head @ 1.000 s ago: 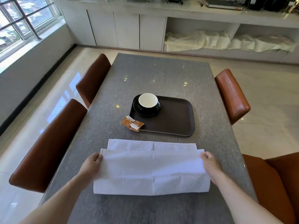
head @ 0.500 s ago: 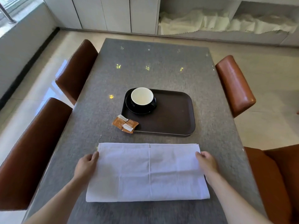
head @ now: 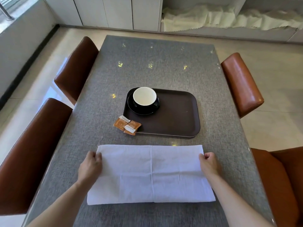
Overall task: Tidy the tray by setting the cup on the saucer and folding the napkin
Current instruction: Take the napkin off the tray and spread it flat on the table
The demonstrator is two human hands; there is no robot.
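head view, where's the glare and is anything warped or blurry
Head view: small yellowish glints of light dot the glossy table, and a bright reflection lies on the floor at left; wide-angle distortion bows the table edges and chairs; the napkin, cup and both hands look sharp.

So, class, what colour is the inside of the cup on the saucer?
White inside, on a black cup; the head view shows it.
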